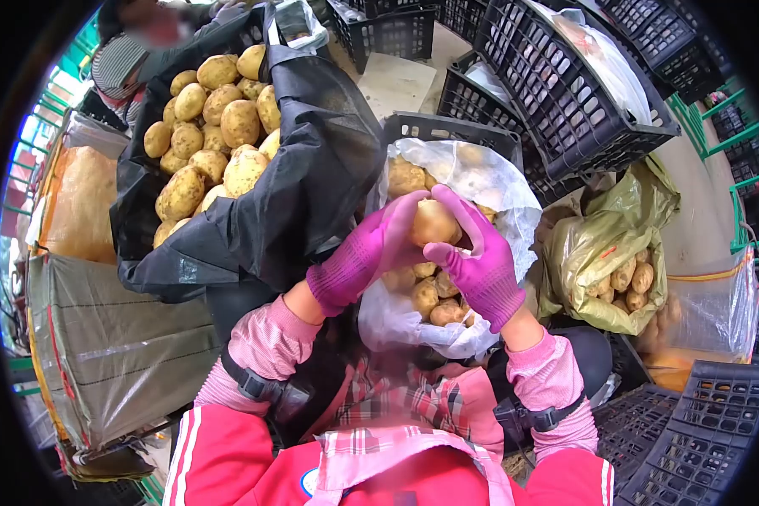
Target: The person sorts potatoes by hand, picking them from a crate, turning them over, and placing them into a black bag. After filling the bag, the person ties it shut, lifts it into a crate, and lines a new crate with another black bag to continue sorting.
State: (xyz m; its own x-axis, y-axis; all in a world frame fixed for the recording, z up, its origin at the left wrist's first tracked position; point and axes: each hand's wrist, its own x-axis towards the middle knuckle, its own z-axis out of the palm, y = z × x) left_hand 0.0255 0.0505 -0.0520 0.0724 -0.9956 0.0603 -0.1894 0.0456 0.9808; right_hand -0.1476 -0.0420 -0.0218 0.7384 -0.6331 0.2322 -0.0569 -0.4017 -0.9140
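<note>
In the head view, my left hand (371, 251) and my right hand (481, 268) both wear purple gloves. Between them they grip one large yellow-brown potato (434, 223), with fingers curved round its two sides. Below it is a black crate (455, 124) lined with a white plastic bag (519, 198). Several potatoes (426, 295) lie in that bag, partly hidden by my hands. On the left, a pile of potatoes (215, 126) fills a container lined with black cloth (329, 126).
To the right, an olive-yellow bag (586, 244) holds several smaller potatoes. Black plastic crates (565, 93) are stacked behind, one tilted. Covered sacks (118, 337) stand at left, and more crates (700, 430) lie at lower right. Another person (131, 63) is at upper left.
</note>
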